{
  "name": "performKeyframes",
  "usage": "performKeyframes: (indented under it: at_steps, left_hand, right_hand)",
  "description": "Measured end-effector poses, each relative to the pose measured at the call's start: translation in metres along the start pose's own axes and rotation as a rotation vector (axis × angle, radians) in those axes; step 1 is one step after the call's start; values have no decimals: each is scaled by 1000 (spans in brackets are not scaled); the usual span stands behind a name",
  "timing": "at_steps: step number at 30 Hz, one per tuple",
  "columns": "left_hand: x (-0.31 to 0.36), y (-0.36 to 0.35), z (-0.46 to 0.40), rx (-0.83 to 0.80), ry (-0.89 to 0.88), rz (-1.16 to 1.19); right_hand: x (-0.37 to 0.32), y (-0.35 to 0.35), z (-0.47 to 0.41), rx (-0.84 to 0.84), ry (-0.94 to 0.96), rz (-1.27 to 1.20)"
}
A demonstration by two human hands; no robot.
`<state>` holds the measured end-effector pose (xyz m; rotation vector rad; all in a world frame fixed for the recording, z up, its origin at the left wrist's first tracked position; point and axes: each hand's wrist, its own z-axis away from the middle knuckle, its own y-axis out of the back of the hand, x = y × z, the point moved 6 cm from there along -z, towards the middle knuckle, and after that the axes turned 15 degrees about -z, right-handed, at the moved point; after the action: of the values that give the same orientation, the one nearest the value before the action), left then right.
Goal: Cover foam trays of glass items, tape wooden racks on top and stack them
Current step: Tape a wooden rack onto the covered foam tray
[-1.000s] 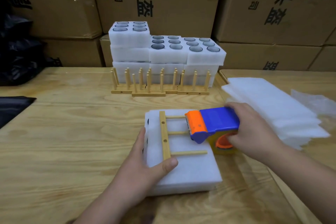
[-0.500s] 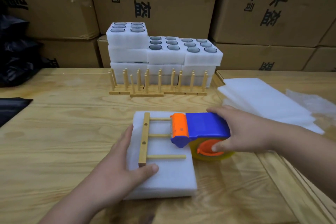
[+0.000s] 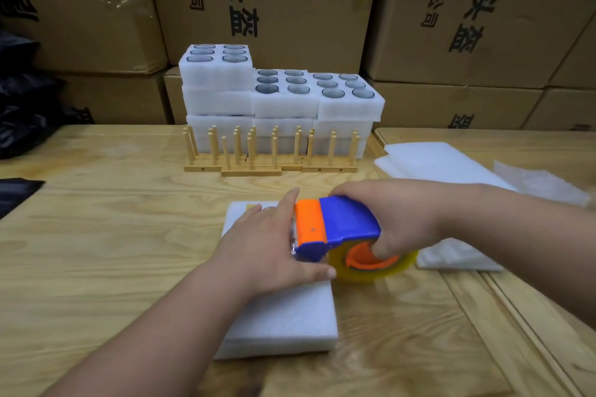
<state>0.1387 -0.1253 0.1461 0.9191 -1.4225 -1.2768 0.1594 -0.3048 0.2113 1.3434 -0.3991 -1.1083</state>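
Your right hand (image 3: 404, 222) grips the blue-and-orange tape dispenser (image 3: 335, 227) over the near white covered foam tray (image 3: 283, 316) — your left hand (image 3: 267, 245) lies flat on it, fingers straight.

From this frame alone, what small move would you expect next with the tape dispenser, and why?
Probably a short pull of the tape dispenser to the person's right across the covered foam tray. The right hand grips it with its orange end low over the tray, and the left hand lies flat there, seemingly pressing the tape end down. The rack is hidden under the hands.
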Motion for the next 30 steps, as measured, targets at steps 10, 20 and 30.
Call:
performKeyframes:
  at_steps: [10,20,30]
  left_hand:
    - [-5,1,4,96,-50,-121]
    - [-7,-3,5,16,-112,-262]
    - [0,37,21,167,-163,426]
  right_hand:
    - [16,21,28,94,-12,259]
    - [84,44,109,91,-241,253]
    - [-3,57,86,220,92,74]
